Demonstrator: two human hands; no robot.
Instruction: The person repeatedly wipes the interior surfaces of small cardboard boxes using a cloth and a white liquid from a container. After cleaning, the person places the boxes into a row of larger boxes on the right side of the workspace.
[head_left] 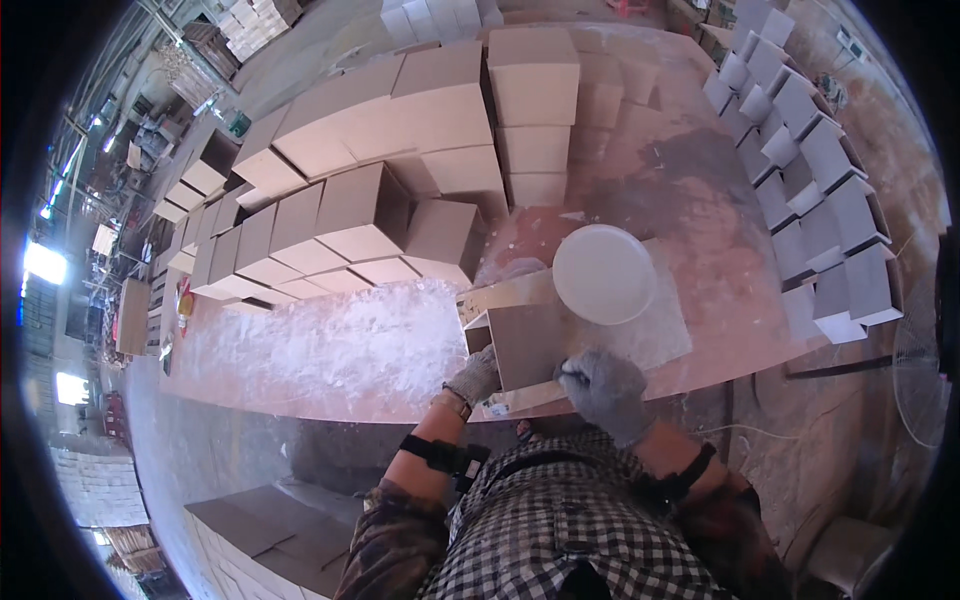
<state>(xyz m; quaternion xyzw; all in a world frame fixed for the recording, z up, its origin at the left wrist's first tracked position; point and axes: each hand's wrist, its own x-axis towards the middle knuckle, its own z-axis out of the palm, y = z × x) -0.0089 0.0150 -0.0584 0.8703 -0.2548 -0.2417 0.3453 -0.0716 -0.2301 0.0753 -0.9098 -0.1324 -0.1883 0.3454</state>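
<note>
A brown open-ended box point(530, 345) lies in front of me near the table's front edge. My left hand point(476, 376), in a grey knit glove, is closed on the left wall of this box, its fingers partly hidden. My right hand point(605, 392), gloved too, is at the lower right corner of the box with its fingers curled together. Whatever it may hold is too small or hidden to make out. A round white tub or lid point(603, 274) stands just beyond the box, on a pale flat board point(665, 320).
Stacked brown boxes point(440, 95) fill the table's far left and middle. White powder point(340, 345) covers the reddish table point(720, 270) at left. Rows of open boxes point(822, 215) line the right edge. More cartons point(265, 530) sit below at left; a fan point(918, 370) stands at right.
</note>
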